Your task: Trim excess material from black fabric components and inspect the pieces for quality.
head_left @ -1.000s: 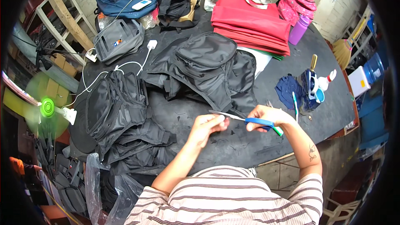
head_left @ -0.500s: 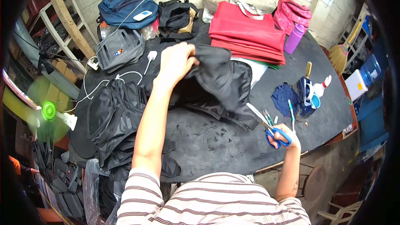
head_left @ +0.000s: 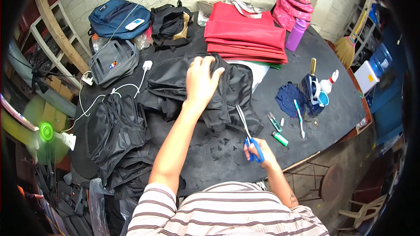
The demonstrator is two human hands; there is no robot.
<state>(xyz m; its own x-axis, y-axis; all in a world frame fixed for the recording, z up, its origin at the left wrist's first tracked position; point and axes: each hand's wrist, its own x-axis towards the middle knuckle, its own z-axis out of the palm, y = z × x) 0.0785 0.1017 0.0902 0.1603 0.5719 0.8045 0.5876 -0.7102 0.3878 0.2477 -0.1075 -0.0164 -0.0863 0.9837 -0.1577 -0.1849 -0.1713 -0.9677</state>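
A black fabric bag [head_left: 168, 78] with seams and edging lies in the middle of the dark table. My left hand [head_left: 203, 81] rests over its upper part, the fingertips and thumb gripping the cloth. In my right hand [head_left: 259, 152] is a pair of scissors [head_left: 253, 146] with blue handles. Their blades point up and away, next to the right edge of the bag, and look nearly closed. Dark cloth scraps [head_left: 218, 148] lie scattered on the table below the bag.
More black bags [head_left: 118, 126] are heaped at the left, beside a white cable [head_left: 114, 91]. Folded red material [head_left: 245, 39] and a purple bottle [head_left: 296, 35] stand at the back. Thread snips [head_left: 274, 122], a green lighter [head_left: 280, 138] and a toothbrush [head_left: 299, 118] lie right of the scissors.
The bag, held up before, now lies lower and flatter, with my left hand on top of it. My right hand has moved left with the scissors, uncovering the lighter.
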